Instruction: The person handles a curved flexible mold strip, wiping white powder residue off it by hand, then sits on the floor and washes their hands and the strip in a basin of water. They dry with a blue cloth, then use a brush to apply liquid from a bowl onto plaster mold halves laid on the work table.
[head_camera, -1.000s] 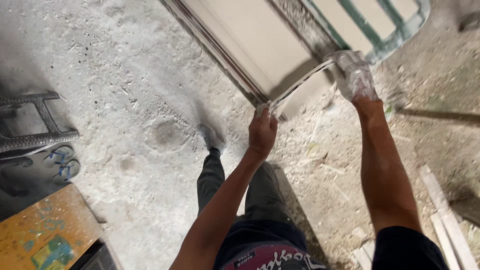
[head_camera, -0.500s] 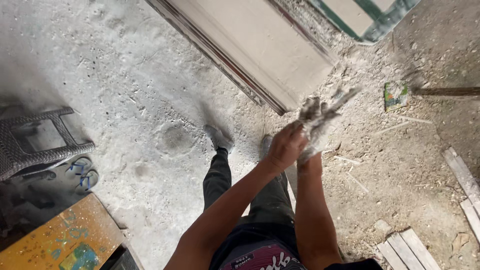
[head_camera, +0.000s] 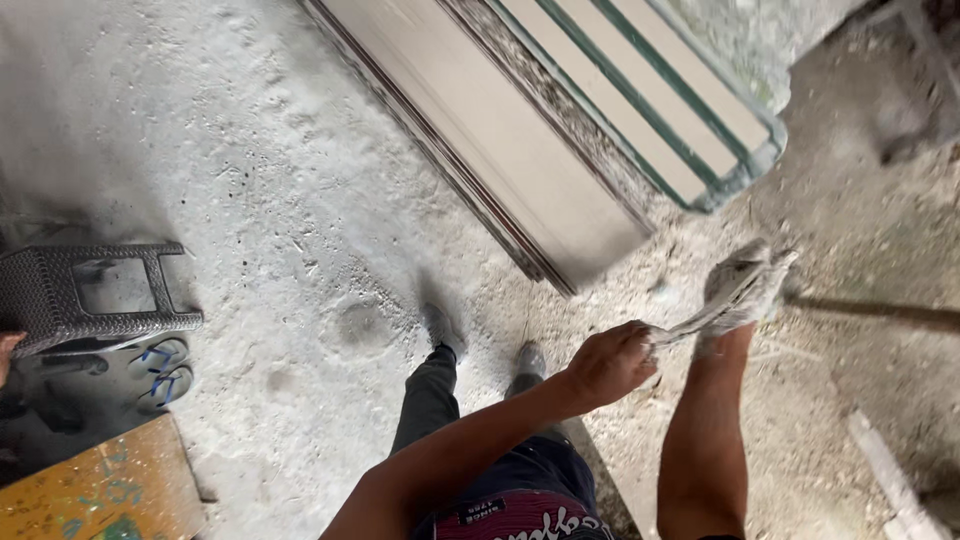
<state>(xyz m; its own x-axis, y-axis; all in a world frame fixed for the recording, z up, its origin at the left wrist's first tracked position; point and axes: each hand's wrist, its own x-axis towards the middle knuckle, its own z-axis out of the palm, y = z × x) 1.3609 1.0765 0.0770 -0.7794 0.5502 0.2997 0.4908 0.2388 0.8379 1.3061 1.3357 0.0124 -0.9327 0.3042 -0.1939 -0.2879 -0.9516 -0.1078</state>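
Gripping a dusty rag (head_camera: 700, 318) taut just below the leaning panels (head_camera: 560, 170): left hand (head_camera: 612, 362) clenched on one end, right hand (head_camera: 742, 292) wrapped in the other. Judged soft, light, limp; hold by the ends.

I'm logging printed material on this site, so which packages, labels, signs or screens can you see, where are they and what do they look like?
No packages, signs or screens.
Waistband label: bottom centre on the person's shorts, a small dark rectangular patch with light print.
Waistband: bottom centre, maroon band with large pale lettering.
Board: bottom left corner on the floor, orange-yellow with blue-green marks; too unclear to call a label.
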